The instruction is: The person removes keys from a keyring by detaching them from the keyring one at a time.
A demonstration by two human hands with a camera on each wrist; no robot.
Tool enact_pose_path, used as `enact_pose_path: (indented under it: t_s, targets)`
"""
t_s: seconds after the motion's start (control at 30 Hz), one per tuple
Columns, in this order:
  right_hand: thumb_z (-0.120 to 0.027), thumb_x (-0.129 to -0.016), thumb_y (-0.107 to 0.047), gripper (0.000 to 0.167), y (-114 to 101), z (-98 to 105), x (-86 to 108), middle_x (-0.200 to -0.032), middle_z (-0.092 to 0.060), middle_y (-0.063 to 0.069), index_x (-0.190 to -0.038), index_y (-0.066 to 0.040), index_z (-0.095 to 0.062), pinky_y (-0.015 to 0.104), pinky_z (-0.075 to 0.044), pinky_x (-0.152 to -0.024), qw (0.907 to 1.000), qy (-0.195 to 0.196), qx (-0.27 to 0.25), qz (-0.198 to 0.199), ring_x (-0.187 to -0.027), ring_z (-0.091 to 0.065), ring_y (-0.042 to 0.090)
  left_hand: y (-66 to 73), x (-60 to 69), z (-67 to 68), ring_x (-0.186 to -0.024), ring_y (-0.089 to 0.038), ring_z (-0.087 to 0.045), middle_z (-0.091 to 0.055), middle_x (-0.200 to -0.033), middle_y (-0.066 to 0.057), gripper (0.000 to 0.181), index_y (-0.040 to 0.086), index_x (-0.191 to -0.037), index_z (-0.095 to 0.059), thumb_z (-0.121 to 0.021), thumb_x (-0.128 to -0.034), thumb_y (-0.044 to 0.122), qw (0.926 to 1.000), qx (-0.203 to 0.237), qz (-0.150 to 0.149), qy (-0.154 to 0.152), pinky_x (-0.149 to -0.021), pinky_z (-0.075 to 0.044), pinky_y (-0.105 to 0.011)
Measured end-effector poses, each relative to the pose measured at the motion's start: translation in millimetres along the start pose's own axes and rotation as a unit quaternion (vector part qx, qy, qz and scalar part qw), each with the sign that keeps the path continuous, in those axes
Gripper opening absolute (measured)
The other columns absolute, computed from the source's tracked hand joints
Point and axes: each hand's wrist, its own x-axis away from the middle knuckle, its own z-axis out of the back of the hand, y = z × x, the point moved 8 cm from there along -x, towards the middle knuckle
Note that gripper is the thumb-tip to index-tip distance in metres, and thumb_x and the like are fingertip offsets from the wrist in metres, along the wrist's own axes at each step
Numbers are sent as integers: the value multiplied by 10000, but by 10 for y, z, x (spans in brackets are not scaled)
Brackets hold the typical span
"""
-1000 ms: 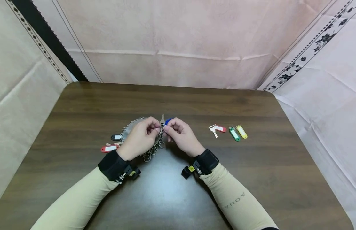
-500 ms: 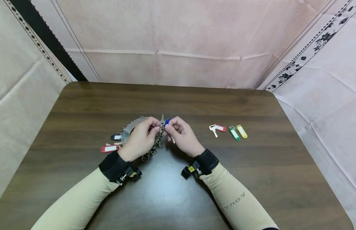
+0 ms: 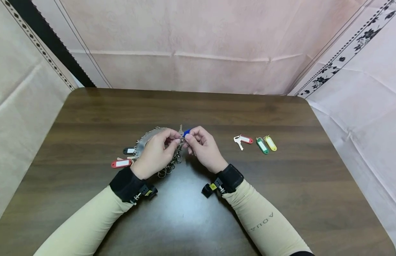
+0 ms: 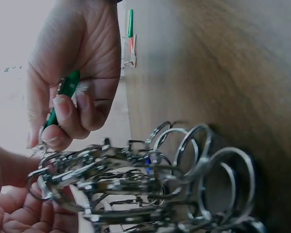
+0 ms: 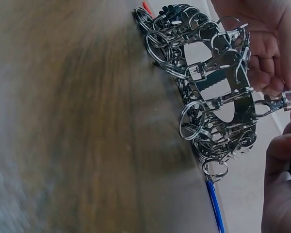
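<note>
A round metal key holder hung with many swivel clips and split rings lies on the table, partly under my left hand. My left thumb and forefinger pinch one of its clips at the right side. My right hand faces it closely and holds a green key tag in curled fingers, its ring at the thumb and fingertip near that clip. Whether the two rings are joined is too small to tell. A blue key tag and a silver key lie just beyond the fingertips.
Left of the holder are a black tag and a red tag. To the right lie a key with a red tag, a green tag and a yellow tag on the wooden table.
The head view has tilted slightly. My right fingertips have shifted a little at the clip, and a key end came to show under the right hand. Both hands otherwise stay in place.
</note>
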Motion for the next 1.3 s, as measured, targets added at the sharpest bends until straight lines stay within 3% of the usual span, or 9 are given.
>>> enact_pose_path:
  t_s: [0.27, 0.5, 0.6, 0.7, 0.9, 1.13, 1.3]
  targets:
    - [-545, -976, -46, 74, -37, -30, 1, -820, -568, 321, -957, 10, -500, 270, -443, -535, 9998, 62, 160, -71, -582, -526, 169, -46, -2, -34, -757, -158, -553, -623, -875, -10, 57, 107, -985, -642, -591, -964, 121, 9982, -20, 361, -480, -683, -468, -334]
    - [-546, -963, 5, 68, -329, -144, 39, -776, -591, 281, -954, 73, -538, 292, -433, -534, 9949, -189, 930, 344, -578, -501, 307, -99, 5, -8, -731, -165, -529, -597, -837, -21, 50, 99, -970, -588, -555, -960, 62, 9992, -83, 337, -201, -668, -440, -340]
    - [-549, -963, 4, 67, -376, -174, 50, -786, -601, 299, -939, 67, -550, 295, -447, -540, 9924, -281, 1146, 341, -583, -510, 346, -118, 8, 10, -721, -164, -523, -581, -822, -20, 52, 98, -945, -584, -556, -947, 55, 9991, 44, 414, -97, -655, -437, -340]
    - [-577, -954, -10, 65, -372, -185, 58, -767, -593, 289, -914, 38, -558, 292, -453, -528, 9908, -370, 1289, 181, -567, -517, 310, -128, 8, 18, -712, -167, -519, -577, -817, -26, 49, 98, -944, -583, -553, -950, 60, 9988, 88, 472, -88, -644, -436, -339]
    - [-692, -887, -53, 134, -390, -211, 72, -801, -591, 111, -846, -22, -568, 261, -457, -540, 9831, -533, 1748, 50, -583, -542, 225, -125, 15, 14, -700, -170, -523, -580, -825, -32, 34, 89, -960, -578, -547, -963, 74, 9986, -39, 485, -194, -634, -446, -336]
    - [-654, -932, -176, 121, -112, -102, 35, -768, -559, 40, -881, -104, -571, 300, -479, -581, 9779, -381, 2021, 367, -548, -577, 192, -91, 27, 1, -698, -170, -519, -581, -817, -22, 32, 88, -942, -575, -552, -962, 76, 9985, -371, 369, -155, -638, -436, -332]
    - [-632, -946, -161, 132, -169, -95, 18, -696, -578, 57, -866, -117, -537, 313, -513, -600, 9777, -259, 2005, 565, -601, -607, 213, -102, 15, -3, -692, -176, -513, -574, -815, -26, 36, 89, -952, -573, -541, -966, 86, 9982, -357, 426, -215, -630, -436, -332]
